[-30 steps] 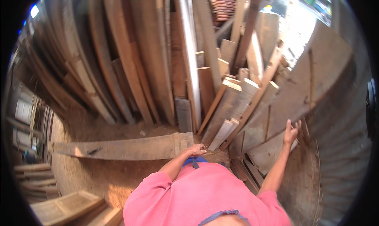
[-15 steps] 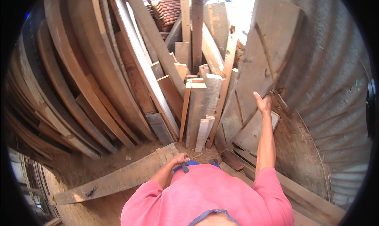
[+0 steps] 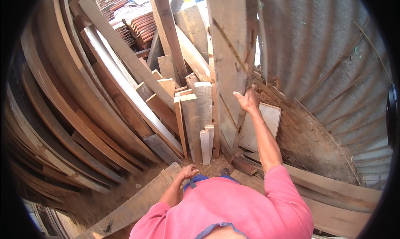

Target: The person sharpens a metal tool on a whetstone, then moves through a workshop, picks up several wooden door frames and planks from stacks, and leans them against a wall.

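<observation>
A tall, wide grey-brown plank (image 3: pixel 229 51) stands nearly upright ahead of me, with a dark crack running down its face. My right hand (image 3: pixel 248 98) grips its right edge, thumb on the near face and fingers curled round the edge, partly hidden. Close to my waist, my left hand (image 3: pixel 188 172) is closed beside a dark strap (image 3: pixel 192 183). What it holds, if anything, cannot be made out. Left of the wide plank, short boards (image 3: pixel 189 120) stand on end. Behind my right forearm leans a pale flat board (image 3: pixel 270 118).
Long planks (image 3: pixel 79 89) lean in a row on the left. Corrugated metal sheeting (image 3: pixel 316 51) forms the right wall. A board (image 3: pixel 137 195) lies on the ground to my left, and beams (image 3: pixel 329 184) lie at right. Stacked roof tiles (image 3: pixel 139 26) show at the back.
The wide plank has swung left and more upright, with my right hand still on its edge. My view has turned right, so the surroundings shift left. My left hand stays near my waist.
</observation>
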The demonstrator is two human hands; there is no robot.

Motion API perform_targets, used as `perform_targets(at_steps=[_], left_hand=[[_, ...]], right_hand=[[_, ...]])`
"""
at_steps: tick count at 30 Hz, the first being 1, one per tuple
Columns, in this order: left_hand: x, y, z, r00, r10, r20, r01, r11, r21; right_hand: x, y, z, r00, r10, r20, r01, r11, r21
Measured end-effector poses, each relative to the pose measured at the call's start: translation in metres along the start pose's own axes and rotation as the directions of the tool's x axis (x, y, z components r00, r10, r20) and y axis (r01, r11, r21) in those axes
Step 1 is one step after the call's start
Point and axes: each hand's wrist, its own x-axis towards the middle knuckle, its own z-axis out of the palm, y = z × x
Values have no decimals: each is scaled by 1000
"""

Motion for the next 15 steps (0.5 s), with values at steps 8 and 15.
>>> perform_targets(at_steps=[8,15], left_hand=[[0,6,6,1000,14,-25,-16,998,-65],[-27,-39,23,978,-144,-151,103,963,-250]], right_hand=[[115,42,31,1000,15,-23,-14,999,50],[105,42,36,989,-56,139,68,994,-87]])
